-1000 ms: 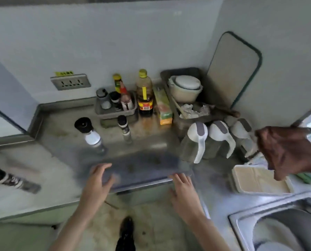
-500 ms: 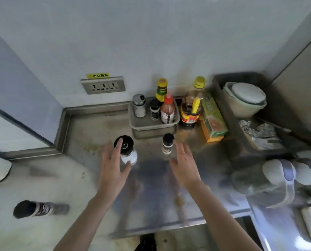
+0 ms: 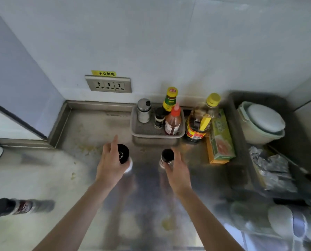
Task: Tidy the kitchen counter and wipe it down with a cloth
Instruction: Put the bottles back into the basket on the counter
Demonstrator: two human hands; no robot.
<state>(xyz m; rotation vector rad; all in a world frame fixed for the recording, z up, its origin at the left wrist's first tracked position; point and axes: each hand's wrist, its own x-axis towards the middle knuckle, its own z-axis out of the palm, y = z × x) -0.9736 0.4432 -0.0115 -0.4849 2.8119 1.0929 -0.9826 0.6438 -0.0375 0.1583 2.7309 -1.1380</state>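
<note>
The left hand (image 3: 109, 165) lies against the left side of a black-capped white bottle (image 3: 123, 154), one finger straight up past the cap. The thumb is hidden behind the bottle, so I cannot tell whether this hand has closed on it. The right hand (image 3: 179, 172) is at a small black-capped jar (image 3: 167, 156), which sits between thumb and fingers. Blur hides whether this hand actually grips the jar.

Both containers stand upright near the middle of the steel tabletop (image 3: 89, 127), which is streaked, with a yellowish spot (image 3: 166, 224) between the forearms. Just behind the hands a grey tray (image 3: 142, 132) against the wall holds a metal shaker, a small dark jar, a red-nozzled sauce bottle and a yellow-capped bottle. Beside it to the right stand an oil bottle (image 3: 199, 124) and a green box (image 3: 221, 140). Further right is a dark bin (image 3: 231, 124) holding stacked bowls. Far left, a dark bottle (image 3: 20, 207) lies on its side.
</note>
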